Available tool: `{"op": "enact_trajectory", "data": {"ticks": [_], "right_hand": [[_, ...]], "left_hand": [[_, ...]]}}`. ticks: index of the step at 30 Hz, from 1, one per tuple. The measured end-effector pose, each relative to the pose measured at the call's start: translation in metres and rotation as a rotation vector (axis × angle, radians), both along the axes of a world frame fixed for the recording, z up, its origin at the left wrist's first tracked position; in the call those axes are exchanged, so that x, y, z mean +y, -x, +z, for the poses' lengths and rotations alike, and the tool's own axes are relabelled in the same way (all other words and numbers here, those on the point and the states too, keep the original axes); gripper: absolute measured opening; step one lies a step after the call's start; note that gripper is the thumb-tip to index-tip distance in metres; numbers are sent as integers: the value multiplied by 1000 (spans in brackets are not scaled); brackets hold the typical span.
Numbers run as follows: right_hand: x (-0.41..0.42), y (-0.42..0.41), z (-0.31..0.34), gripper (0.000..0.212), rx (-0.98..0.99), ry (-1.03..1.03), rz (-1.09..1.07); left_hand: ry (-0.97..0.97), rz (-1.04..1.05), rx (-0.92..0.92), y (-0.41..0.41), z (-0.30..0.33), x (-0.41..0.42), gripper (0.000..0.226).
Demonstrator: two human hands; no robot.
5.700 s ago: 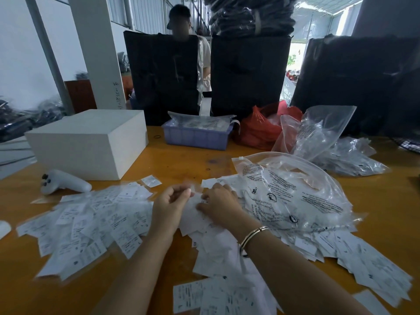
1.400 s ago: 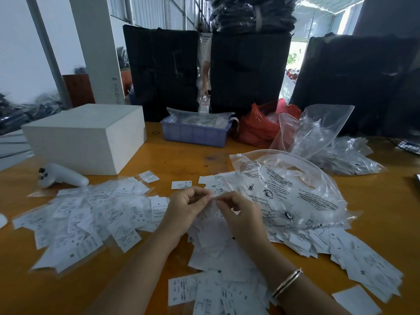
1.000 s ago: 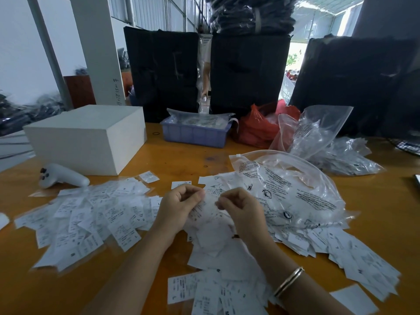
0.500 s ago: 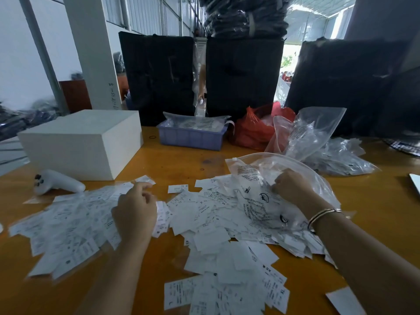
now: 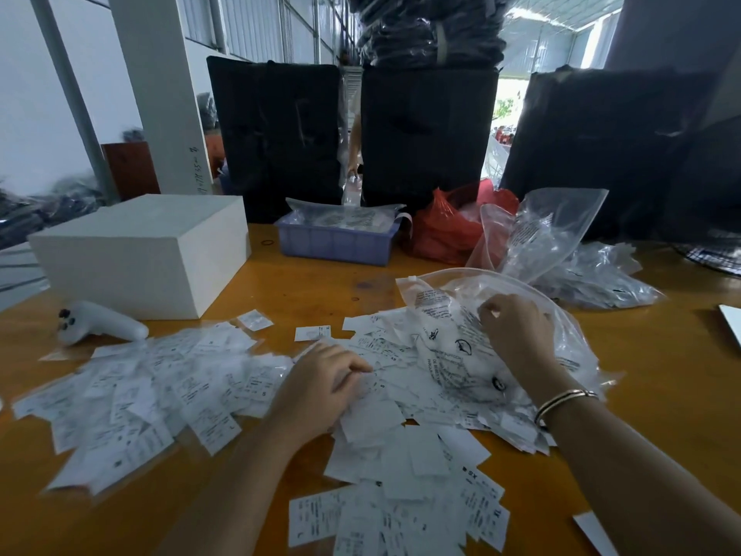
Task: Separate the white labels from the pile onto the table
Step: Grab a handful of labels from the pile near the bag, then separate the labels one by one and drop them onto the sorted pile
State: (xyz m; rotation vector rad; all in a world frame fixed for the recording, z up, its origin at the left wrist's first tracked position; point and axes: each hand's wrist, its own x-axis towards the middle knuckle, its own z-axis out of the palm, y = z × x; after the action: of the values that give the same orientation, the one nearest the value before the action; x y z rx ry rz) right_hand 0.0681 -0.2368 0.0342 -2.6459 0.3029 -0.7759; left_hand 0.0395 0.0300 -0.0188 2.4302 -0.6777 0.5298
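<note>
Having parted since a second before, left hand (image 5: 320,389) rested loosely curled on the white labels (image 5: 385,427) beside the printed plastic bag (image 5: 473,339), right hand (image 5: 517,331) now gripping that bag on the desk (image 5: 661,375), sorting unfinished.

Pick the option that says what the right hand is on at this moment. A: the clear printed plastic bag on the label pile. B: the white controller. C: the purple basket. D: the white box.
A: the right hand rests with curled fingers on the clear printed plastic bag atop the white labels, far from the box, basket and controller.
</note>
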Motion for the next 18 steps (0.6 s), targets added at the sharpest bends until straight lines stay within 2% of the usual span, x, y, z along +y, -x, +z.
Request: {"op": "enact_trajectory", "data": {"ticks": [2,4,5,6,9,10,13,15,17,18], "right_hand": [[15,10,8,12,-211,-142,149],[38,22,13,6,-299,-252,330],[51,29,12,6,-289,-295,426],[63,34,10,8,-243,-348,522],[96,43,-2,19,19,-546,706],[103,43,-6,17,72,-590,727],[112,38,-14,7,132,-707,758],[112,34,-19,7,156,-812,777],[113,28,-23,9,167,-867,713],[113,25,-25,11,158,-851,640]], "left_hand": [[101,-10,67,0,0,-4,19],[222,-14,165,3,3,-7,16],[309,-24,224,4,6,-8,11],[408,-45,288,6,9,-9,17],[598,-76,459,8,15,-7,64],[638,-78,500,9,16,-6,68],[774,-73,555,8,16,-3,49],[866,-25,561,5,14,-3,29],[1001,15,558,2,14,-1,13],[1073,26,555,1,14,0,14]]}}
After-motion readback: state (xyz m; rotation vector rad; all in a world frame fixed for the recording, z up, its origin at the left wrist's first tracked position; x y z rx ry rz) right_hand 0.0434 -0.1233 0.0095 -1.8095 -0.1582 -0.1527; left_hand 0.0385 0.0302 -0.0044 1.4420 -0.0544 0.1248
